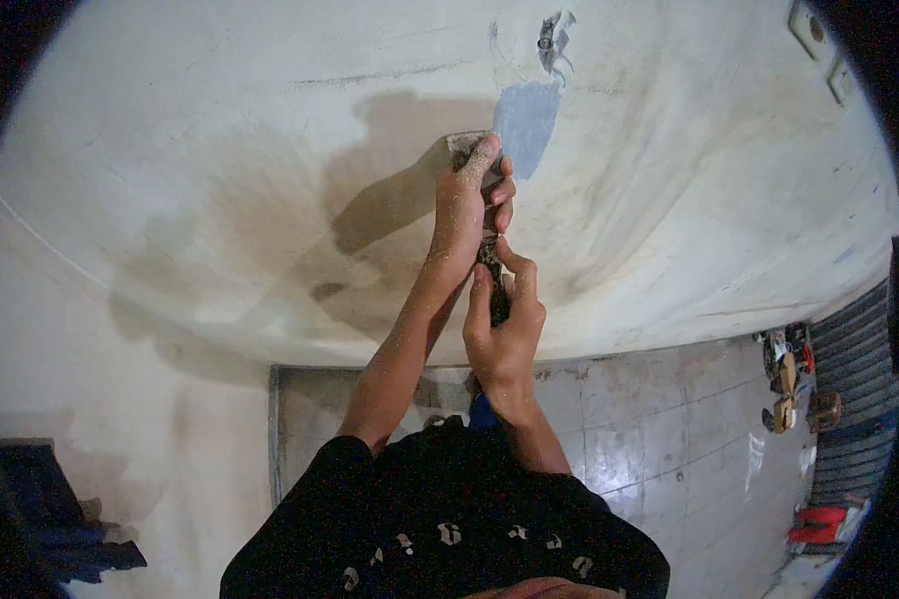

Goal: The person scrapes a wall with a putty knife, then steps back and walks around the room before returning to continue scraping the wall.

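Note:
Both of my hands hold a putty knife [488, 250] against a pale plastered wall [220, 180]. My left hand [466, 205] grips its upper part, the fingers pressing on the blade near the top edge. Lower down, my right hand [504, 324] is closed around the dark handle. The blade's top sits beside a patch of wet grey plaster [526, 120]. Most of the tool is hidden by my fingers.
A pipe stub [547, 42] sticks out of the wall above the grey patch. Electrical boxes [819, 45] sit at the upper right. Below lies a tiled floor [649, 419], with tools and red objects [794, 384] at the right. Dark items [50, 519] lie at the lower left.

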{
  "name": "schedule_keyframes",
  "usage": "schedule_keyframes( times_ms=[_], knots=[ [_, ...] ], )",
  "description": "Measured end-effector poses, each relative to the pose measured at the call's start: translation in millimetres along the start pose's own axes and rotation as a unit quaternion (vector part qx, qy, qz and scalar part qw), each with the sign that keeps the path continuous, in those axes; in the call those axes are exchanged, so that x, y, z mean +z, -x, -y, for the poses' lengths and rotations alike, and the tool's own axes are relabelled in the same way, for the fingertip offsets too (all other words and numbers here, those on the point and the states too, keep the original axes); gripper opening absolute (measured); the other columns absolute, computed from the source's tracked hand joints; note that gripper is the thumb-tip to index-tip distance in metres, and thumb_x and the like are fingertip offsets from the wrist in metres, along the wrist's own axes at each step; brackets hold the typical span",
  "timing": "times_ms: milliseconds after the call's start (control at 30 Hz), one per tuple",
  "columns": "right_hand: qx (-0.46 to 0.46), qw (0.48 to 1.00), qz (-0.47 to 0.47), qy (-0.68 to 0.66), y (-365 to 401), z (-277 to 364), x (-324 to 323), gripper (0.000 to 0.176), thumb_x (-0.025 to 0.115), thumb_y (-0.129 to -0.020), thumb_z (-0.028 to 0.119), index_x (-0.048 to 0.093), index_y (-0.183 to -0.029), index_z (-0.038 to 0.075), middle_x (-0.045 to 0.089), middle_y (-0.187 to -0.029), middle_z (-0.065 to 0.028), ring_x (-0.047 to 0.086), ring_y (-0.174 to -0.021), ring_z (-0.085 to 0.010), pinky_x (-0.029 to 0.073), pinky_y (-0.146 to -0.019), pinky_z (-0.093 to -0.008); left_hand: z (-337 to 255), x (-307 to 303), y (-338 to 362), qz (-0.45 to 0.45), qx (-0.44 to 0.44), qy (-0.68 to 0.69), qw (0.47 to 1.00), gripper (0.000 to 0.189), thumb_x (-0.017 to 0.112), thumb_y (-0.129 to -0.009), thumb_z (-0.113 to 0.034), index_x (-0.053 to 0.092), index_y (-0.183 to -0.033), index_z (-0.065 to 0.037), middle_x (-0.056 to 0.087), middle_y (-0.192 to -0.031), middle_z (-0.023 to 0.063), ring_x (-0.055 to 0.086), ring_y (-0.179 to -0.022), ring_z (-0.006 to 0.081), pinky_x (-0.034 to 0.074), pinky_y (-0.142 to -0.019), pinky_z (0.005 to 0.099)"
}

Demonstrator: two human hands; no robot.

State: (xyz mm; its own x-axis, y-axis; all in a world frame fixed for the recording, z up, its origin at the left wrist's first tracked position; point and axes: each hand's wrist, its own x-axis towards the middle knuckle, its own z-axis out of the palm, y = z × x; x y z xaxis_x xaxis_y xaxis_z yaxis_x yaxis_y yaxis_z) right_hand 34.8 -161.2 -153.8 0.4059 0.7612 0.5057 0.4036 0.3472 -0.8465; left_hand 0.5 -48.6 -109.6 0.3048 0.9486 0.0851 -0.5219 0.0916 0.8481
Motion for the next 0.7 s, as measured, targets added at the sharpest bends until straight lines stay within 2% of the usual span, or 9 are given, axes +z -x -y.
schedule_keyframes(
  times_ms=[100, 233, 400, 500, 600, 700],
  knots=[
    [0.05, 0.998, 0.017, 0.016, 11, -7, -4, 0.027, 0.052, -0.093, 0.001, 0.048, -0.12, -0.005, 0.068, -0.086, -0.0235, 0.061, -0.081, -0.0124, 0.048, -0.064, -0.0266, 9, -6, 2, 0.0, -0.004, -0.001, 1.0, 0.036, 0.056, -0.092, -0.04, 0.052, -0.075, -0.009, 0.041, -0.051, -0.0021, 0.04, -0.036, 0.0107, 0.031, -0.036, 0.0249],
    [0.009, 1.0, 0.009, -0.003, 0, 0, -1, 0.027, 0.052, -0.093, 0.001, 0.048, -0.119, -0.005, 0.067, -0.086, -0.0246, 0.062, -0.081, -0.0129, 0.048, -0.064, -0.0277, -12, 7, 2, 0.006, 0.023, 0.002, 1.0, 0.037, 0.055, -0.093, -0.042, 0.052, -0.075, -0.009, 0.04, -0.05, -0.0024, 0.039, -0.035, 0.0107, 0.03, -0.035, 0.0249],
    [0.012, 0.999, 0.007, 0.029, 9, -9, -3, 0.027, 0.053, -0.093, 0.001, 0.049, -0.118, -0.005, 0.067, -0.086, -0.0244, 0.063, -0.082, -0.0137, 0.048, -0.065, -0.0282, 11, -5, 4, -0.009, -0.027, -0.002, 1.0, 0.037, 0.054, -0.093, -0.043, 0.051, -0.075, -0.011, 0.041, -0.05, -0.0028, 0.04, -0.035, 0.0108, 0.028, -0.035, 0.0248],
    [-0.023, 1.0, -0.014, 0.011, -6, 2, 0, 0.026, 0.053, -0.093, 0.001, 0.049, -0.117, -0.005, 0.068, -0.086, -0.0235, 0.064, -0.084, -0.0154, 0.049, -0.066, -0.0287, -8, 5, -3, 0.012, 0.017, -0.015, 1.0, 0.038, 0.054, -0.092, -0.044, 0.051, -0.075, -0.011, 0.04, -0.05, -0.0028, 0.04, -0.035, 0.011, 0.028, -0.034, 0.0249],
    [0.012, 1.0, 0.01, 0.016, 3, -4, -3, 0.025, 0.053, -0.093, 0.002, 0.05, -0.117, -0.004, 0.068, -0.081, -0.0215, 0.064, -0.079, -0.0144, 0.049, -0.064, -0.0285, 1, 0, 2, -0.009, -0.004, -0.008, 1.0, 0.038, 0.054, -0.092, -0.043, 0.051, -0.075, -0.01, 0.04, -0.05, -0.0027, 0.04, -0.035, 0.0109, 0.029, -0.035, 0.025],
    [0.003, 1.0, 0.002, 0.017, 7, -4, -2, 0.025, 0.053, -0.093, 0.002, 0.05, -0.117, -0.004, 0.066, -0.075, -0.0195, 0.061, -0.071, -0.0117, 0.047, -0.06, -0.0276, 5, -5, 4, -0.003, -0.003, -0.018, 1.0, 0.036, 0.054, -0.092, -0.042, 0.051, -0.076, -0.01, 0.041, -0.051, -0.0025, 0.04, -0.036, 0.0107, 0.029, -0.035, 0.0249]
  ],
)
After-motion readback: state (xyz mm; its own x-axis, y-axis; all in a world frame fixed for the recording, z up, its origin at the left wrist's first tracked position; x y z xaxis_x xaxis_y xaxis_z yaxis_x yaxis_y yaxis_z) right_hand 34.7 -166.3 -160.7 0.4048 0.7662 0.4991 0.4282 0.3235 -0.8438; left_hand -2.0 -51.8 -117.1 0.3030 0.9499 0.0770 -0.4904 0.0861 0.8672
